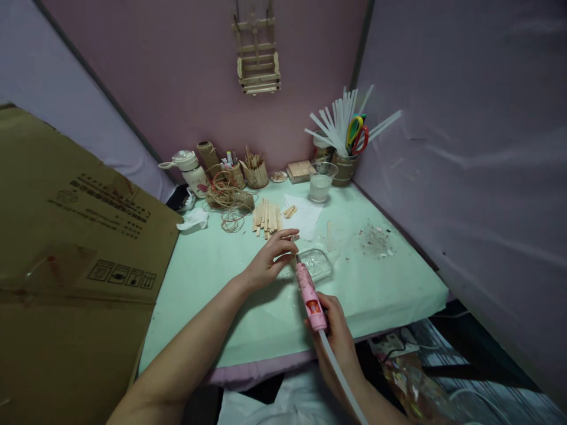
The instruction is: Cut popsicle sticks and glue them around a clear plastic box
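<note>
My right hand (337,326) is wrapped round a pink hot glue gun (305,286), whose nozzle points away from me. A long white glue stick (337,369) runs out of its back end over my forearm. Just left of the nozzle, my left hand (273,258) has its thumb and fingers drawn together in a pinch. Whatever small piece lies between those fingertips is too small to make out. Beyond the gun sits a clear plastic tray (319,264). Flat wooden craft sticks (266,217) are heaped behind my left hand.
Short stick pieces (290,211) lie on white paper (305,221) near a cup of cloudy liquid (321,183). Tangled twine (230,198), a bottle (191,171) and a pot of glue sticks and scissors (345,168) line the back. A cardboard box (80,248) stands left.
</note>
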`<state>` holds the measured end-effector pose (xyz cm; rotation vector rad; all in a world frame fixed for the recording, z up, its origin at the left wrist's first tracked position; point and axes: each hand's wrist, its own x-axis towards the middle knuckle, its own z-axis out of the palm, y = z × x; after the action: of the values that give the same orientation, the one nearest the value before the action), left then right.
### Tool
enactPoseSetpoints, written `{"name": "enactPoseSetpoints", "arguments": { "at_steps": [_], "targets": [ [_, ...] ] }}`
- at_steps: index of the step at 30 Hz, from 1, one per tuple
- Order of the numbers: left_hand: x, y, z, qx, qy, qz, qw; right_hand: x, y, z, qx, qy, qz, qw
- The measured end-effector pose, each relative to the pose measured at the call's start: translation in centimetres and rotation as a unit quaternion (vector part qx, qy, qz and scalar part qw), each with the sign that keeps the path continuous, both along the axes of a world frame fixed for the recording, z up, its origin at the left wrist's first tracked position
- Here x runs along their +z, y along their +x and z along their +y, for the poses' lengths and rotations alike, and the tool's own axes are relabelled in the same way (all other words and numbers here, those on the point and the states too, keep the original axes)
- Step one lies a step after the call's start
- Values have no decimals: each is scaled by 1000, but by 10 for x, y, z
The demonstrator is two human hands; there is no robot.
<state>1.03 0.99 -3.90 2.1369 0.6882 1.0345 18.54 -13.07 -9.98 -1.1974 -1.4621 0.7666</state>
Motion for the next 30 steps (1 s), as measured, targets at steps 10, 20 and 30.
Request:
{"name": "enactPoseSetpoints", "arguments": {
  "at_steps": [10, 20, 30],
  "targets": [
    [2, 2, -1, 9, -4, 0, 1000, 4, 0, -2, -3, -7, -6, 1000],
    [1, 3, -1, 16, -16, -5, 1000, 6, -5, -7, 0, -21, 23, 1000],
    [1, 4, -1, 20, -13, 7, 1000, 8, -8, -10, -12, -19, 40, 999]
  ]
}}
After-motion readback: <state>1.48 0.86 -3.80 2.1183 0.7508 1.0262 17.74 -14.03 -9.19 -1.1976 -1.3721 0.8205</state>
